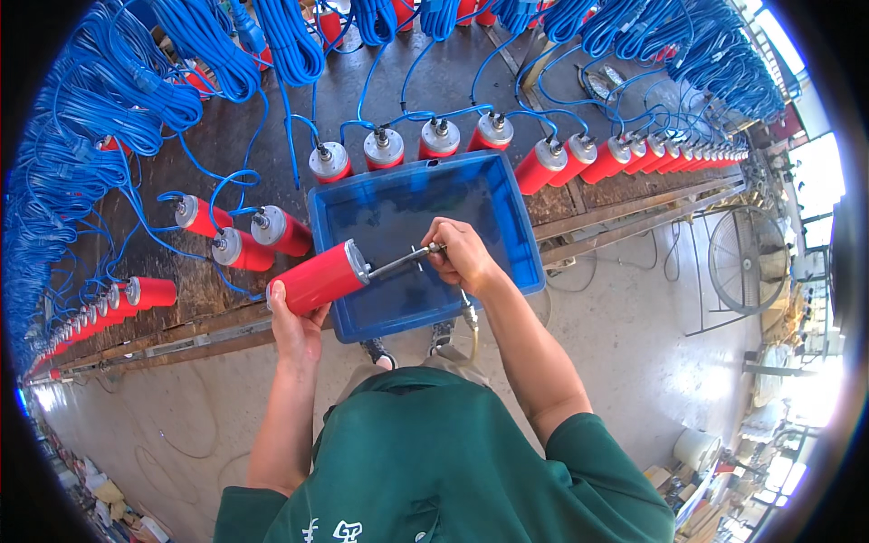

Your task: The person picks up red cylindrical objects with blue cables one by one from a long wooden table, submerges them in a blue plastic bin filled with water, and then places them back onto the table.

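Note:
My left hand (297, 324) is wrapped round the lower end of a red cylinder (319, 279) with a silver end cap, tilted up to the right. My right hand (463, 256) is closed on a slim metal hose-fed tool (405, 260), whose tip meets the cylinder's capped end. A hose fitting (469, 312) hangs beneath that hand. Whether the tip goes inside the cap cannot be made out. Under both hands lies a blue plastic tub (529, 237) with dark liquid (398, 213) in it, overhanging the bench edge.
Red cylinders (440, 140) with blue cables stand in a row behind the tub, several more (243, 249) to its left. Blue cable coils (290, 45) pile along the back of the dark bench (244, 136). A large fan (747, 258) stands on the floor at right.

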The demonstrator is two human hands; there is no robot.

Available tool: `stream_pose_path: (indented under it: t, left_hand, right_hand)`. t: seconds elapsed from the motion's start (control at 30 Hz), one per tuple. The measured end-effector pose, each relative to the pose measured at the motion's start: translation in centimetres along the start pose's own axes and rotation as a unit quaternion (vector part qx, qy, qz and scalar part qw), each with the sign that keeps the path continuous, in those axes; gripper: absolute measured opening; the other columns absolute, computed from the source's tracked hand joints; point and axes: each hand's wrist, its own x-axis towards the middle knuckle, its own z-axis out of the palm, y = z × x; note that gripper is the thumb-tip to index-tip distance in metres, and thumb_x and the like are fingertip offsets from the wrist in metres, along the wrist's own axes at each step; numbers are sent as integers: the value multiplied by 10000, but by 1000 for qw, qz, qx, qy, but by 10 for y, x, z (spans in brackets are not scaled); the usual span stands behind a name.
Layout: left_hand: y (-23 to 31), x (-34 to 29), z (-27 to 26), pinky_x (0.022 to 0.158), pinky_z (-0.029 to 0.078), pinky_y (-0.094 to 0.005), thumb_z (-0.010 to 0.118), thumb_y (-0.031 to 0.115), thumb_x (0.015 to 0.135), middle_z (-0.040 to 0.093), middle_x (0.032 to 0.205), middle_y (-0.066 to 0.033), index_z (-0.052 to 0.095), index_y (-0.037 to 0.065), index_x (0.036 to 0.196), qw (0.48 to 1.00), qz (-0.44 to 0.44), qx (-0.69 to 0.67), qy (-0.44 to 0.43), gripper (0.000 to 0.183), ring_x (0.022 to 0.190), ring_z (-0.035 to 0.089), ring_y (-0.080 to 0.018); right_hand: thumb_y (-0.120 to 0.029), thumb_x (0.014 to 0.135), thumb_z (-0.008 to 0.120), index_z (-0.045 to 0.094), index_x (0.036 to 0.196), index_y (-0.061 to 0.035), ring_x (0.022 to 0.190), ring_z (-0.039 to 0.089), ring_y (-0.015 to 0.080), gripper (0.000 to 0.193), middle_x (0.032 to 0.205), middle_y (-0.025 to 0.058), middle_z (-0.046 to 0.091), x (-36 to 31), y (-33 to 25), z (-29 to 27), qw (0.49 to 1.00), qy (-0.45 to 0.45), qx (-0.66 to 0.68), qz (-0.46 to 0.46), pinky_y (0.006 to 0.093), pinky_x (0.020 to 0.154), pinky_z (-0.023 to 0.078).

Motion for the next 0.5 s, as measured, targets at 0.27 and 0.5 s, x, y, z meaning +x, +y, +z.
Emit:
stream_pose_path:
  t: [0.27,0.5]
  left_hand:
    - [2,-1,3,910,642,-383,632,630,1014,687,1325,-61,546,179,1404,1000,5,13,-8,602,1150,706,-229]
    - [-4,-13,17,831,674,-381,695,470,1023,727,1203,-92,617,71,1307,995,71,45,46,496,1061,749,-228]
  right_hand:
    - [-124,961,454,595,960,-35,462,304,81,166,678,30,474,3,5,-8,1000,-20,3,6,267,402,210]
    - [-168,929,619,539,1262,-66,648,558,126,358,856,62,588,-63,-78,-71,950,94,-234,-185,306,541,464]
